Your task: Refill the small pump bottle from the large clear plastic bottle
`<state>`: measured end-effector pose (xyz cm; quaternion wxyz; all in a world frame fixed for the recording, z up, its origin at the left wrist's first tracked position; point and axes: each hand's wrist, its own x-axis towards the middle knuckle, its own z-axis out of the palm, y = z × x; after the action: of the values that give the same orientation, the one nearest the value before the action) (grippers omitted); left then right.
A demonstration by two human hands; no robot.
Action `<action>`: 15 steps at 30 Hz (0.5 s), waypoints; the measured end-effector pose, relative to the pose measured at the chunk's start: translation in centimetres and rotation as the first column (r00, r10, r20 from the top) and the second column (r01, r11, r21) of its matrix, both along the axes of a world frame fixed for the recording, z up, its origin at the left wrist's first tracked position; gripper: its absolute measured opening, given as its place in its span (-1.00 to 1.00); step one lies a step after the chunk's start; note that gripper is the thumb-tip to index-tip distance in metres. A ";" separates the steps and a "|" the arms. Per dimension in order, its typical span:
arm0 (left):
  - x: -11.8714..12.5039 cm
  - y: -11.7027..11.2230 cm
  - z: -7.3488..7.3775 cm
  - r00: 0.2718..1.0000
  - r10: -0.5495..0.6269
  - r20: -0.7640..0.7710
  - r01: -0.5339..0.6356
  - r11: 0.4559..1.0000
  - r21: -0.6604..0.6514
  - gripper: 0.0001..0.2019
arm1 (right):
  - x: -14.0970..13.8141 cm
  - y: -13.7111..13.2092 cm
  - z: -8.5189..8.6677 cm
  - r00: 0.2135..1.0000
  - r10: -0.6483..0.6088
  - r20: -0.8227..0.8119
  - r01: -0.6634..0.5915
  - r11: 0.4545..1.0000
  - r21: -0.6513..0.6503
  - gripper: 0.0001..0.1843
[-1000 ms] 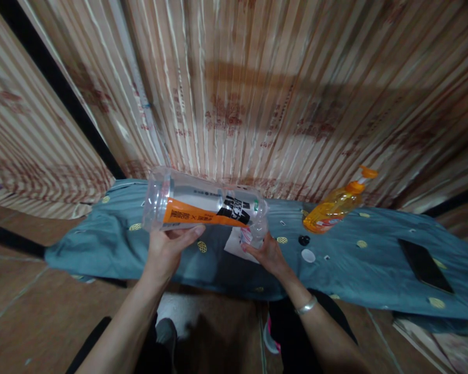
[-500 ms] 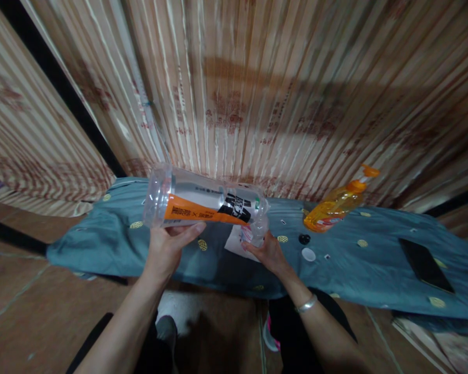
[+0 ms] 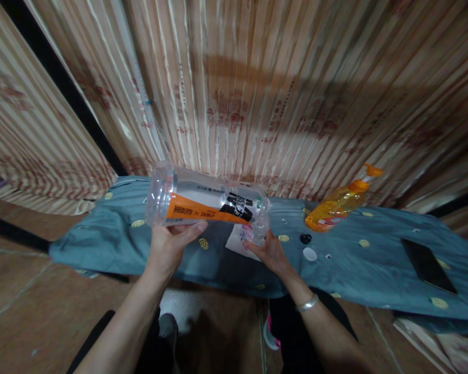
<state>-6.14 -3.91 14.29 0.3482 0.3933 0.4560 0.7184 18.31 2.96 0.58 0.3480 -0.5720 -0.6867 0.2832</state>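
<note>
A large clear plastic bottle (image 3: 203,200) with a silver, orange and black label lies sideways in the air over the blue cloth. My left hand (image 3: 169,241) is closed on its underside near the base, thumb along the label. At the other end, my right hand (image 3: 271,252) grips the bottle around the neck, which the fingers partly hide. Beneath the neck, close to my right fingertips, is a white piece with pink print (image 3: 237,241), perhaps paper; whether the hand touches it I cannot tell.
A bench covered in blue cloth (image 3: 101,234) runs across. To the right are an orange pump bottle (image 3: 331,210), a small black object (image 3: 306,238), a white disc (image 3: 309,254) and a black phone (image 3: 429,266). A pleated curtain (image 3: 237,104) hangs behind.
Both hands keep their hold on the plastic bottle. The whole view has shifted very slightly; nothing else visibly differs.
</note>
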 end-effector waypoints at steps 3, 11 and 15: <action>-0.1 -0.1 -0.1 1.000 -0.010 -0.023 0.009 1.000 -0.009 -0.18 | 0.0 0.0 0.0 1.000 -0.013 -0.012 0.013 1.000 0.005 -0.34; 0.0 -0.1 0.0 0.999 -0.018 -0.028 0.017 1.000 -0.009 -0.19 | -0.1 -0.1 0.2 1.000 -0.012 -0.009 0.012 1.000 0.008 -0.38; 0.0 -0.2 0.1 1.000 -0.008 -0.020 0.008 1.000 -0.009 -0.18 | -0.3 -0.3 0.5 0.999 -0.004 -0.039 0.004 1.000 -0.001 -0.36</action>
<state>-6.11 -4.11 14.40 0.3481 0.4010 0.4610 0.7110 18.03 2.69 1.05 0.3617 -0.5678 -0.6786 0.2938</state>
